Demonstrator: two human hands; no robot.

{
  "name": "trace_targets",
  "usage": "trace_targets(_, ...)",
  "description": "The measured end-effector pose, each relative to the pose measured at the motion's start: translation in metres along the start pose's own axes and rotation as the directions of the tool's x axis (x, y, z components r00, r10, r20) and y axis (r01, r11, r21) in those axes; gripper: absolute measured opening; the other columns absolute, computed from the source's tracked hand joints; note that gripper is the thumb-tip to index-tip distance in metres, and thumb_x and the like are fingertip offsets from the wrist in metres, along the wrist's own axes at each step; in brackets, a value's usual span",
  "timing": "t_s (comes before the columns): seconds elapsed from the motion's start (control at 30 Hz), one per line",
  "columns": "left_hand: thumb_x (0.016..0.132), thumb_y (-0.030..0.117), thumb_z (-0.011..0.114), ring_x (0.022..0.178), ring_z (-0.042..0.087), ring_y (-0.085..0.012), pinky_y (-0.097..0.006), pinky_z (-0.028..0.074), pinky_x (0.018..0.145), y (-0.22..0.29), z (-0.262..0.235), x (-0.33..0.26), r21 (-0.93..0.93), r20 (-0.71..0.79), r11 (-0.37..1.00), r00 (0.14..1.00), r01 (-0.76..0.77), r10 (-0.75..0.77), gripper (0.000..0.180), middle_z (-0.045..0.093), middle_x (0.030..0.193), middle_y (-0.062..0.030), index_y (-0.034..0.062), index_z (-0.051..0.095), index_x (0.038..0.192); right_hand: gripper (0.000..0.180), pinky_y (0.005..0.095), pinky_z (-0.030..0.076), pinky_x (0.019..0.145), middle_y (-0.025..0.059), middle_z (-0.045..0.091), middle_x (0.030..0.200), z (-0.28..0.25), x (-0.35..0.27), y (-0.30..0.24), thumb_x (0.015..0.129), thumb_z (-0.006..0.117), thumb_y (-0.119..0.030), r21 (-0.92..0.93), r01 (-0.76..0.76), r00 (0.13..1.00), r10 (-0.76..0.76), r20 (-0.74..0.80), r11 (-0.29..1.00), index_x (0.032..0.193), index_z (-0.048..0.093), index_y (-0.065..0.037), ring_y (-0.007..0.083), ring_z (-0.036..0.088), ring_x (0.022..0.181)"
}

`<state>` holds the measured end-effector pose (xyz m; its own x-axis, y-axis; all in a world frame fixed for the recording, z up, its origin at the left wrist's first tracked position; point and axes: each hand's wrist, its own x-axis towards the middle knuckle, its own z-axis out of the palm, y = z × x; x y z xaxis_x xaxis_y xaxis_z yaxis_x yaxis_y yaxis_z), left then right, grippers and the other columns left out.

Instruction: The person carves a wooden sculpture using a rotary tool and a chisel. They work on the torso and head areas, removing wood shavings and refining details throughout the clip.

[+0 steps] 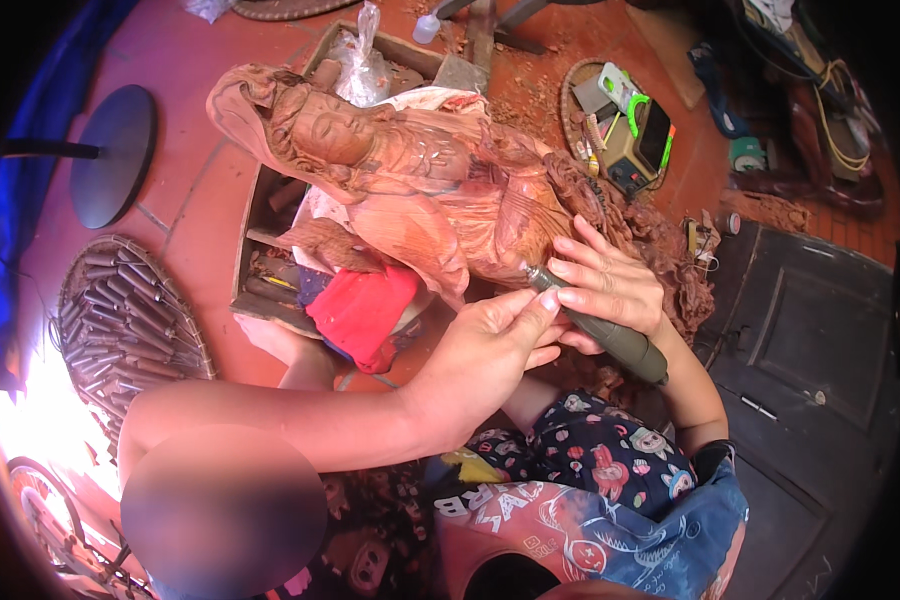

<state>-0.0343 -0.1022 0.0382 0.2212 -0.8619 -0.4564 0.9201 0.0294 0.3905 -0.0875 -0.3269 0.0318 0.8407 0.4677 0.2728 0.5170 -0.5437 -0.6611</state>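
A reddish carved wooden statue point(410, 190) with a draped, hooded figure lies on its back across a wooden crate, its head to the upper left. A dark green pen-shaped handpiece, like a rotary carving tool point(620, 350), slants toward it, with its thin tip at the lower folds of the robe. My right hand point(615, 285) wraps the handpiece from above, some fingers stretched over the wood. Close to the tip, my left hand point(505, 325) pinches the tool's front end, its thumb against the right fingers. Whether the tip touches the wood is too small to tell.
The crate point(240, 270) holds scraps, a plastic bag point(362, 72) and a red cloth point(370, 312). At left, a round basket point(135, 310) is full of chisels, below a black disc base point(120, 155). Far right of the statue are a basket of tools point(595, 110) and a dark cabinet point(800, 330).
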Motion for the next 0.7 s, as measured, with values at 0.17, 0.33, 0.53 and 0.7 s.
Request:
trace_targets(0.17, 0.107, 0.028, 0.042, 0.11, 0.065, -0.0201, -0.03, 0.051, 0.096, 0.003, 0.001, 0.009, -0.033, 0.021, 0.999, 0.999, -0.03, 0.031, 0.036, 0.067, 0.114, -0.012, -0.0006, 0.057, 0.124, 0.042, 0.0555, 0.043, 0.106, 0.0215, 0.067, 0.12, 0.001, 0.003, 0.004, 0.081, 0.077, -0.018, 0.064, -0.033, 0.996, 0.038, -0.082, 0.997, 0.119, 0.067, -0.002, 0.0377, 0.061, 0.119)
trace_targets(0.33, 0.107, 0.028, 0.043, 0.108, 0.065, -0.0184, -0.028, 0.051, 0.096, 0.006, 0.001, 0.013, -0.032, 0.005, 0.998, 0.998, -0.059, 0.059, 0.036, 0.067, 0.112, -0.0117, -0.0004, 0.057, 0.124, 0.042, 0.0513, 0.049, 0.1, 0.0279, 0.066, 0.115, -0.001, 0.009, 0.008, 0.079, 0.076, -0.013, 0.05, -0.02, 0.994, 0.026, -0.108, 0.999, 0.116, 0.066, 0.003, 0.0382, 0.065, 0.112)
trace_targets(0.53, 0.106, 0.029, 0.044, 0.105, 0.065, -0.0163, -0.028, 0.051, 0.095, 0.0, 0.001, 0.013, -0.096, 0.028, 0.992, 0.996, -0.082, 0.085, 0.036, 0.068, 0.111, -0.0109, 0.0005, 0.058, 0.124, 0.042, 0.0511, 0.049, 0.101, 0.0272, 0.066, 0.115, -0.002, 0.007, 0.008, 0.078, 0.075, -0.012, 0.067, -0.018, 0.996, 0.024, -0.087, 0.998, 0.117, 0.066, 0.003, 0.0382, 0.065, 0.113)
trace_targets(0.7, 0.106, 0.03, 0.046, 0.107, 0.065, -0.0172, -0.028, 0.052, 0.095, 0.002, -0.002, 0.016, -0.059, 0.03, 0.995, 0.996, -0.082, 0.084, 0.037, 0.067, 0.113, -0.0117, -0.0006, 0.057, 0.124, 0.041, 0.0509, 0.048, 0.101, 0.027, 0.067, 0.115, -0.003, 0.007, 0.01, 0.078, 0.074, -0.012, 0.082, -0.056, 0.993, 0.064, -0.096, 0.995, 0.115, 0.067, 0.003, 0.0384, 0.064, 0.113)
